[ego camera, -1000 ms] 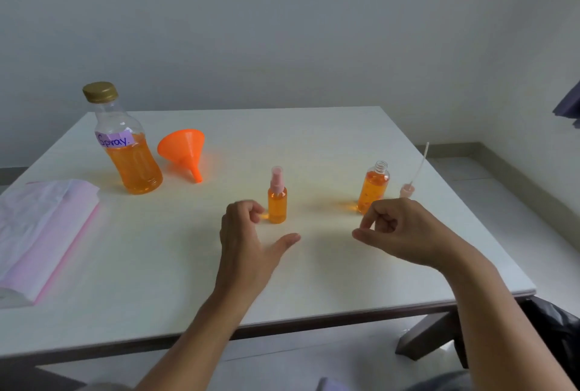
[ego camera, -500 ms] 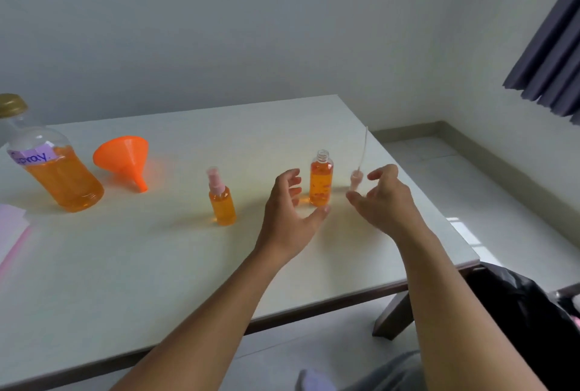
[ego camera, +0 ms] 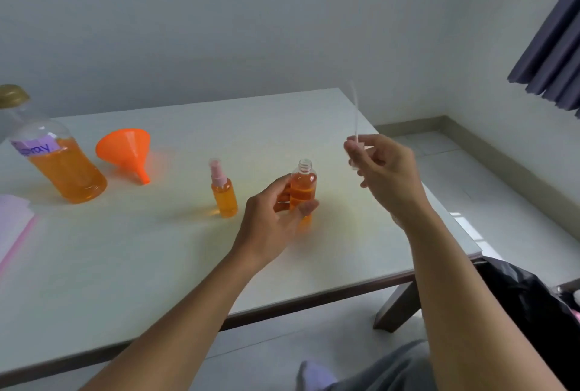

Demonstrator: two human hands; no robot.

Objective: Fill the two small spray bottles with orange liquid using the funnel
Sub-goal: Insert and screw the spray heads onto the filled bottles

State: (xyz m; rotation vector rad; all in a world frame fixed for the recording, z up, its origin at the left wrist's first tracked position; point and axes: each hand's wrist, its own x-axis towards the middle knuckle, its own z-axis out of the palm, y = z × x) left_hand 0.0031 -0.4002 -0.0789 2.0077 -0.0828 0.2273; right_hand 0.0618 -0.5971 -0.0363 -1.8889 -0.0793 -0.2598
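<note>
Above the table [ego camera: 157,265], left hand [ego camera: 270,224] grips open bottle [ego camera: 303,186]; right hand [ego camera: 386,171] pinches sprayer [ego camera: 356,127].

At the left edge of the frame, a large clear bottle [ego camera: 59,164] of orange liquid carries a pale purple label [ego camera: 36,145] with dark handwritten letters; the visible part reads "pray", and the first letter, partly lost at the curve of the bottle, cannot be made out with certainty. Nothing else in the frame bears readable writing; no brand, number or sign shows on any other surface.
</note>
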